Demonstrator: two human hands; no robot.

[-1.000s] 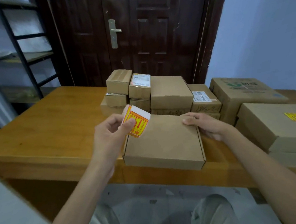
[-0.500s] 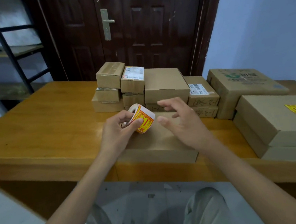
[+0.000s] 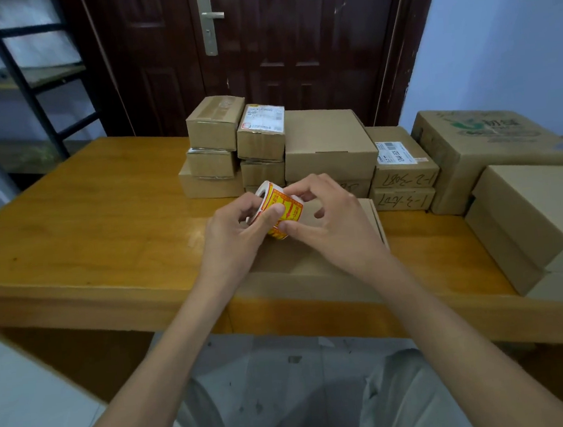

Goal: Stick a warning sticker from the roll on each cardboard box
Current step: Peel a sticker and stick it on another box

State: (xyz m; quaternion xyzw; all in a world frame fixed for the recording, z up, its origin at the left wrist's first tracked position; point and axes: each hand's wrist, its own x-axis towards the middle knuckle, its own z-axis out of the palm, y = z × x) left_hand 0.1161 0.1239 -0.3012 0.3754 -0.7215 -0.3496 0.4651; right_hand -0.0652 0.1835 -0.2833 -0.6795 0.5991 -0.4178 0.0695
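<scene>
Peeling goes best with the left hand (image 3: 237,233) holding the roll (image 3: 278,210) steady while the right hand (image 3: 331,224) pinches its sticker edge.

Soft, dim indoor light, faint sheen on the table (image 3: 101,210), wide-angle bending and softness at edges.

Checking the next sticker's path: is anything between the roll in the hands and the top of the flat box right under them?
Nothing visible: the sticker roll, held by left hand and right hand, hangs directly over the flat box, whose visible lid is bare.
</scene>
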